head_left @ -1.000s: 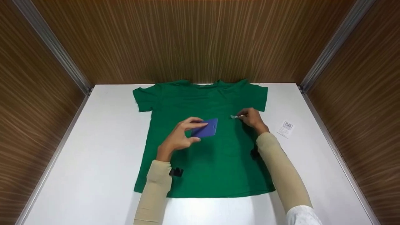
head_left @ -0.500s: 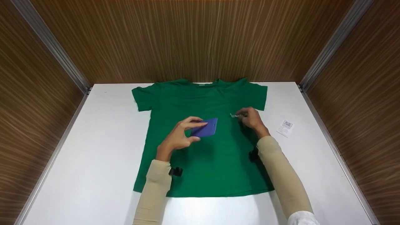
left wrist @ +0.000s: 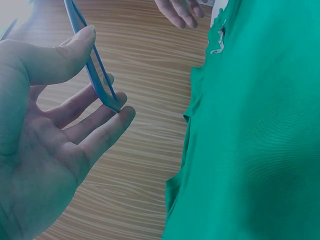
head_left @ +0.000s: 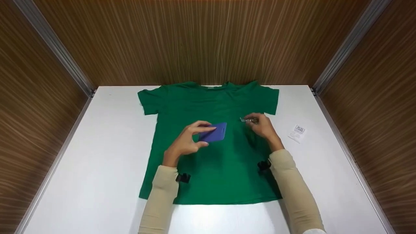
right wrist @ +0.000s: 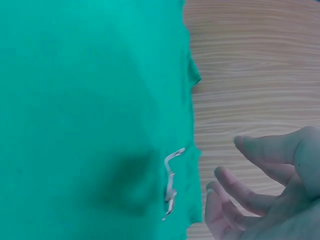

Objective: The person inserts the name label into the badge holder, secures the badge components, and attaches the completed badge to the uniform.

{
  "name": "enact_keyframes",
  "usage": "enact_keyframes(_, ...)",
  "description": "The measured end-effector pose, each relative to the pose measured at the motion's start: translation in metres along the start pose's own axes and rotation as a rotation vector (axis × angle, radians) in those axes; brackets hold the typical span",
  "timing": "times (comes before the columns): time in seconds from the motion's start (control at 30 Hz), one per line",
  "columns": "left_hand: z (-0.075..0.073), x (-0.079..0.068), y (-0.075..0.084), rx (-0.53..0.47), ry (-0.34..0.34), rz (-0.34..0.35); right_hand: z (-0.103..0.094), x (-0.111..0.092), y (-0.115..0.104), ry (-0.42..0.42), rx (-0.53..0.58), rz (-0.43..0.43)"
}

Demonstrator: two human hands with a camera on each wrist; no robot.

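A green T-shirt [head_left: 201, 175] lies spread flat, neck toward the back panel. Over its middle my left hand [head_left: 186, 142] pinches a thin purple badge holder [head_left: 213, 133] between thumb and fingertips; a slot shows near the holder's right edge. In the left wrist view the holder [left wrist: 95, 75] appears edge-on. On the shirt's upper right chest lies a badge clip [right wrist: 171, 182], shiny metal with a pale strap end. Beside the clip is my right hand [head_left: 262, 126]. Seen from the right wrist, its fingers [right wrist: 247, 195] are loosely bent, hold nothing and are apart from the clip.
A small white printed card [head_left: 296, 133] lies on the white table [head_left: 97, 156], right of the shirt. Wood-grain panels [head_left: 208, 42] close off the back and both sides. The shirt's collar reaches the back panel.
My right hand has let go of the badge clip and drawn slightly back; the clip stays on the shirt. My left hand and the badge holder have hardly moved.
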State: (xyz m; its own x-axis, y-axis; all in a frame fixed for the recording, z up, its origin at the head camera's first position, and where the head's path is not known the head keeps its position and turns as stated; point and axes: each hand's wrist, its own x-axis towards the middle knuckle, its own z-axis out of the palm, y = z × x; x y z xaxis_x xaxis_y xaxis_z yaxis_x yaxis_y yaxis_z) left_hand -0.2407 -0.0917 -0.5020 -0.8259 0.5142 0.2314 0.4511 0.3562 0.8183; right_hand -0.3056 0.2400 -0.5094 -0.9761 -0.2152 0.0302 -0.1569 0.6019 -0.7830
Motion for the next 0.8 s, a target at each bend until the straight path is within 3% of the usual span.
enact_keyframes(0.37,0.000,0.002,-0.003,0.026,-0.013,0.024,-0.002,-0.026,-0.023,-0.033,0.022,-0.052)
enact_keyframes(0.8,0.002,0.001,-0.002,0.033,-0.012,0.027,0.000,-0.048,-0.035,-0.015,0.037,-0.129)
